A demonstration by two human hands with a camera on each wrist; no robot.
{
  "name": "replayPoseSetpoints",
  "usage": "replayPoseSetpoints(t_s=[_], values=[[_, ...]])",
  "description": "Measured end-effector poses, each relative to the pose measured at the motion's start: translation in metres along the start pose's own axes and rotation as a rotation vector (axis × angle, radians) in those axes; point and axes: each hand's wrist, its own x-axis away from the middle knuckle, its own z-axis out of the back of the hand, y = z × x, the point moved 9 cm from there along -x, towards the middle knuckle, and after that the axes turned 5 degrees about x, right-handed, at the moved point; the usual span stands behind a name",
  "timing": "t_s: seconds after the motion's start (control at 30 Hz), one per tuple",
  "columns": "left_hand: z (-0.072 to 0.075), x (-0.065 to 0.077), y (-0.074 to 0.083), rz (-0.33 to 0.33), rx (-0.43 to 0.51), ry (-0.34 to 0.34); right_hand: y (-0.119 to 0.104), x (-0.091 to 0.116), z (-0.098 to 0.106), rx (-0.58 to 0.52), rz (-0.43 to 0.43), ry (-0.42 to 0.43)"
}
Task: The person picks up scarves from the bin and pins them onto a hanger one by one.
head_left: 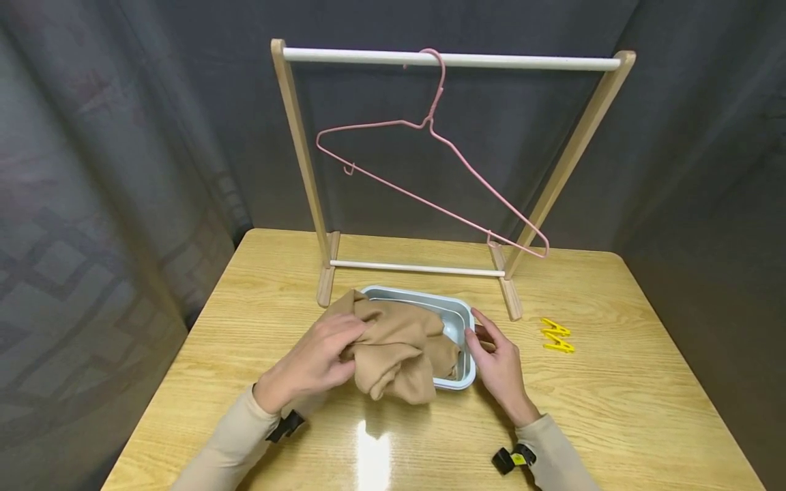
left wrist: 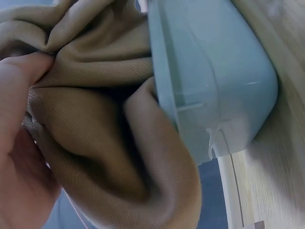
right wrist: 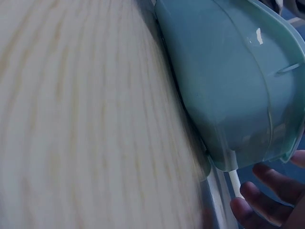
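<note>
A crumpled tan cloth lies partly in the light blue basin and spills over its left and front rim. My left hand grips the cloth at its left side; in the left wrist view the thumb presses into a fold of the same cloth, beside the basin. My right hand is at the basin's right end, thumb and index fingertip right at the rim. Seen from the right wrist, the other fingers spread loosely, apart from the basin's outer wall.
Behind the basin stands a wooden rack with a white top bar and a lower bar. A pink wire hanger hangs from the top bar, tilted down to the right. Two yellow clothespins lie on the wooden table at right.
</note>
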Motion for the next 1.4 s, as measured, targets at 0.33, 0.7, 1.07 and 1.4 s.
replayPoseSetpoints(t_s=[0.33, 0.7, 1.07, 1.4], values=[[0.042, -0.003, -0.009, 0.12, 0.29, 0.15, -0.002, 0.0, 0.001, 0.012, 0.021, 0.015], [0.039, 0.006, -0.041, 0.448, 0.41, 0.106, -0.002, -0.002, -0.001, 0.006, 0.021, 0.005], [0.014, 0.009, -0.046, 0.512, 0.211, 0.003, -0.005, -0.001, 0.002, 0.076, 0.032, -0.011], [0.011, 0.01, -0.048, 0.571, 0.223, 0.043, -0.013, -0.005, 0.009, 0.198, 0.096, -0.055]])
